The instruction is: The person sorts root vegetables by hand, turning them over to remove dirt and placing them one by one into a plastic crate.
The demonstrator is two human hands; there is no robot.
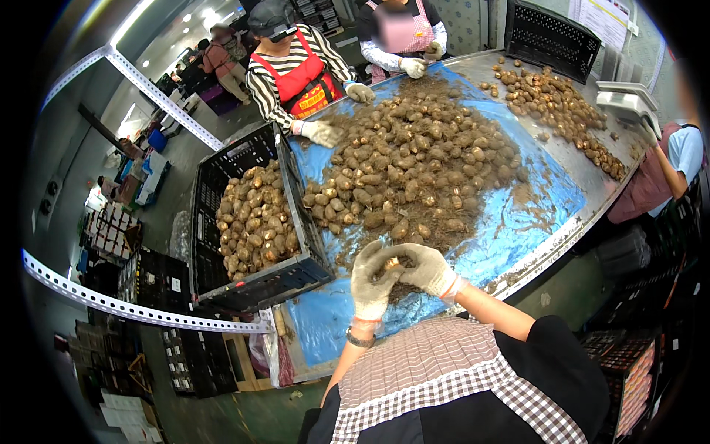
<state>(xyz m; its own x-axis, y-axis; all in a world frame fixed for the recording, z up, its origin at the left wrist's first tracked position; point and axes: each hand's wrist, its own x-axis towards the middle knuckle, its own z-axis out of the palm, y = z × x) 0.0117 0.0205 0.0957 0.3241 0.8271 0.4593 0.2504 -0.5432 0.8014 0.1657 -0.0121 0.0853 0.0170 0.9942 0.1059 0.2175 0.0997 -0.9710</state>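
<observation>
My left hand and my right hand, both in dirty pale work gloves, meet above the near edge of a big heap of small brown taro corms. Between the fingers shows a pale bit of one taro corm; most of it is hidden by the gloves. Both hands are closed around it. The heap, with loose roots and soil, lies on a blue plastic sheet over the table. To the left of my hands, a black crate holds many cleaner corms.
Across the table, a person in a red apron and another in a pink apron reach toward the heap. Trimmed corms lie on bare metal at far right, near a tilted black crate and a person handling a scale.
</observation>
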